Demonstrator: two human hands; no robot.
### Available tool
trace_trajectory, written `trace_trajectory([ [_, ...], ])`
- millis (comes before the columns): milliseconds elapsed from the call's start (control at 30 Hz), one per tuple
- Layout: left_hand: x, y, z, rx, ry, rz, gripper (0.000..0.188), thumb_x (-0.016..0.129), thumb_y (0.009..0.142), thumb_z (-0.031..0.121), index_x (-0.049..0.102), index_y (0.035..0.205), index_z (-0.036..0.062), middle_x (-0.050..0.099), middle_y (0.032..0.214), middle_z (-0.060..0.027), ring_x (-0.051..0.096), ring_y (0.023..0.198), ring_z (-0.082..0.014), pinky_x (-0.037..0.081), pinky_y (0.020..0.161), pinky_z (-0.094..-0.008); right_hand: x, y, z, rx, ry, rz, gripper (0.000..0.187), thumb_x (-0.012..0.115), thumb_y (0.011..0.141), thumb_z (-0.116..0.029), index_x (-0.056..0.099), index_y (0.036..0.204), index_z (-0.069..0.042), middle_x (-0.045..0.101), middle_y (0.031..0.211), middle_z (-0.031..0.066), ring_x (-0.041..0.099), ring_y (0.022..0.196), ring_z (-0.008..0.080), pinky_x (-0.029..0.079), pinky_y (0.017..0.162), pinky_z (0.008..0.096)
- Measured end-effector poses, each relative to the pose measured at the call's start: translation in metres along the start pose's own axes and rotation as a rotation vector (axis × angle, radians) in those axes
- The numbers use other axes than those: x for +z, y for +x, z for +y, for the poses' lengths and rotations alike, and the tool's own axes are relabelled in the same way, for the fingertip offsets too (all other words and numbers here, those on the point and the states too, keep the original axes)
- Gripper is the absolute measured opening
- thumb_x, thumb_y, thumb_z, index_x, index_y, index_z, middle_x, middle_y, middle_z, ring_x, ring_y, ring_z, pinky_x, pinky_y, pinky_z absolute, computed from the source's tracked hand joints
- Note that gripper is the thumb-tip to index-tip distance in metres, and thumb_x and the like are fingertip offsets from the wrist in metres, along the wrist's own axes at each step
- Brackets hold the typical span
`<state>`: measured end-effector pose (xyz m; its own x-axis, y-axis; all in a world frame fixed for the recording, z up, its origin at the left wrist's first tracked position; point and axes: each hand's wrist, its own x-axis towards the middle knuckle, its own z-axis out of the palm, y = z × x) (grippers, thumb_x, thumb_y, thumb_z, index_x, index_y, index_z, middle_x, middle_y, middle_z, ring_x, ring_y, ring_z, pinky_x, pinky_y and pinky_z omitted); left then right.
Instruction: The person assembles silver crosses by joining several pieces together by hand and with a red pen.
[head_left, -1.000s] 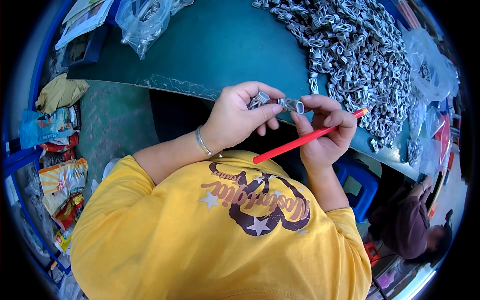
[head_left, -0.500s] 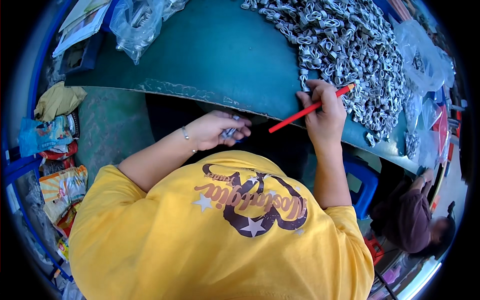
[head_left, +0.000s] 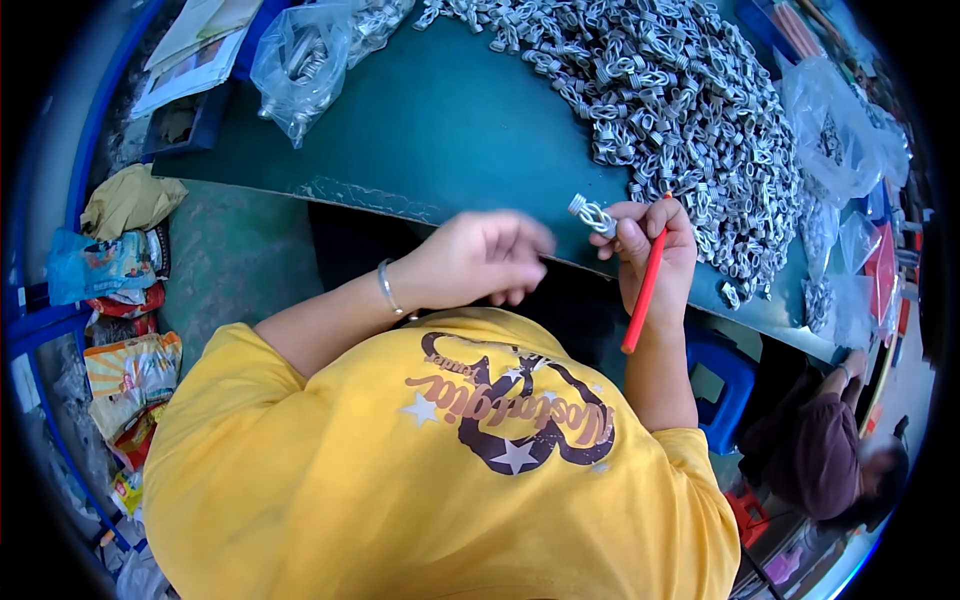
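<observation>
My right hand [head_left: 662, 245] is closed just over the table's front edge. Pinched in its fingertips is a small grey loop piece with a ribbed collar [head_left: 592, 214], pointing up and left. A red pencil-like stick [head_left: 644, 298] is also held in that hand, slanting down toward my body. My left hand [head_left: 482, 258], with a bangle at the wrist, hovers to the left of it, near the edge. Motion blurs its partly curled fingers, and whether they hold anything is unclear. A large pile of similar grey loop pieces [head_left: 690, 120] lies beyond my right hand.
The green tabletop [head_left: 440, 130] has a worn front edge. Clear bags [head_left: 300, 75] and papers [head_left: 200, 60] lie at the far left, another plastic bag [head_left: 835, 110] at the right. A blue stool [head_left: 725, 385] stands below the table. Another person [head_left: 805, 440] sits at the right.
My right hand has lifted a loop piece from the pile's edge and drawn it nearer; the red stick has swung steeper. My left hand has moved right and up toward it.
</observation>
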<state>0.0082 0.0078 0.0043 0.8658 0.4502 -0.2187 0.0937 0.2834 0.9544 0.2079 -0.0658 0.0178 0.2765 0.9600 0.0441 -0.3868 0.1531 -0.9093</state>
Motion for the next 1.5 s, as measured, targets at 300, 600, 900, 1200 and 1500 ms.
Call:
trace_trajectory([
  [300,0.014,0.016,0.046,0.317,0.084,0.303,0.020,0.062,0.078,0.004,0.056,0.096,-0.0041,0.061,0.079,-0.0065,0.059,0.067,-0.0081,0.050,0.060,-0.0185,0.009,-0.003,0.007,-0.313,-0.288,-0.033,0.031,0.060,0.072,0.013,0.034,0.079,-0.004,0.057,0.094,0.0204,0.059,0.088,0.0222,0.052,0.068,0.0266],
  [600,0.004,0.036,0.030,-0.143,-0.753,0.087,0.031,0.040,0.092,0.019,0.050,0.108,-0.0055,0.059,0.089,-0.0116,0.062,0.073,-0.0176,0.052,0.061,-0.0242,0.021,0.007,-0.001,-0.757,-0.666,-0.261,0.031,0.067,0.068,0.006,0.039,0.075,-0.004,0.060,0.087,0.0199,0.061,0.080,0.0304,0.051,0.065,0.0335],
  [900,-0.006,0.036,0.041,-0.259,-0.578,0.202,0.011,0.054,0.085,0.012,0.045,0.087,0.0072,0.037,0.060,0.0032,0.031,0.047,-0.0045,0.024,0.039,-0.0173,-0.009,0.049,0.002,-0.727,-1.324,0.163,0.026,0.070,0.064,-0.002,0.046,0.074,-0.003,0.058,0.081,0.0141,0.054,0.069,0.0305,0.044,0.058,0.0365],
  [1200,-0.012,0.043,0.040,-0.133,-0.281,0.225,0.011,0.059,0.083,0.011,0.049,0.082,0.0050,0.049,0.063,-0.0009,0.043,0.051,-0.0059,0.034,0.044,-0.0174,0.002,0.051,0.000,-0.490,-1.486,0.232,0.021,0.066,0.068,-0.007,0.047,0.075,-0.006,0.056,0.077,0.0105,0.053,0.061,0.0314,0.043,0.054,0.0386],
  [1500,-0.010,0.049,0.050,-0.009,-0.254,0.291,0.023,0.059,0.081,0.007,0.055,0.103,0.0002,0.056,0.073,-0.0015,0.047,0.057,-0.0040,0.038,0.048,-0.0164,0.015,0.034,-0.009,-0.001,-0.254,0.099,0.031,0.062,0.071,0.011,0.036,0.074,-0.006,0.056,0.082,0.0102,0.052,0.067,0.0102,0.046,0.058,0.0206],
])
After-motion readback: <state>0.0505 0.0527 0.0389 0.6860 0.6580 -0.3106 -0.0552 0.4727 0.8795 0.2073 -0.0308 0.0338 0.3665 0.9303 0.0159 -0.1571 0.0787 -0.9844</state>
